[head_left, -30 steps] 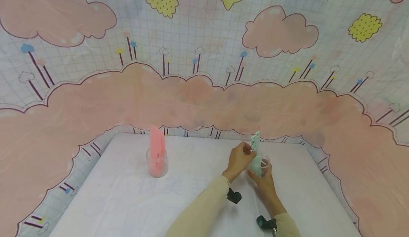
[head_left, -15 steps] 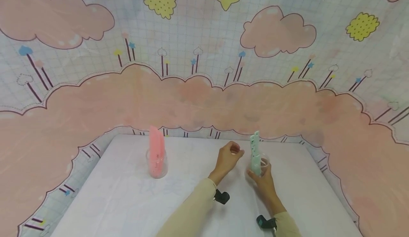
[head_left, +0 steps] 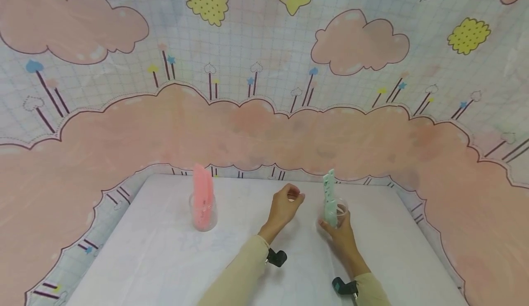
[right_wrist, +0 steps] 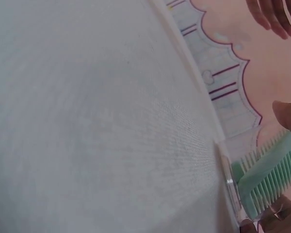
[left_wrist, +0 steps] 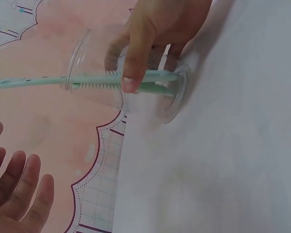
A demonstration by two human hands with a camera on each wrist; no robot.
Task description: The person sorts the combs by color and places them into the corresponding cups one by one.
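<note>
My right hand (head_left: 342, 238) grips a clear plastic cup (head_left: 345, 206) low on its side, at the right of the table. Inside the cup stands a mint-green comb (head_left: 329, 189), toothed part down and handle rising above the rim. In the left wrist view the comb's teeth show through the cup wall, with the thumb (left_wrist: 135, 68) pressed across the outside. The right wrist view catches the cup's base (right_wrist: 231, 187) and two toothed edges at its inside. My left hand (head_left: 285, 207) hangs in the air left of the cup, fingers loosely bent, nothing held.
A second clear cup (head_left: 214, 216) stands at the left of the table, holding long flat pink pieces (head_left: 202, 189). A white cloth (head_left: 165, 260) covers the table, and a curtain (head_left: 264, 131) printed with clouds hangs behind its far edge.
My left hand has let go of the comb and drawn back to the left, away from the cup. The right hand and the cup have stayed in place.
</note>
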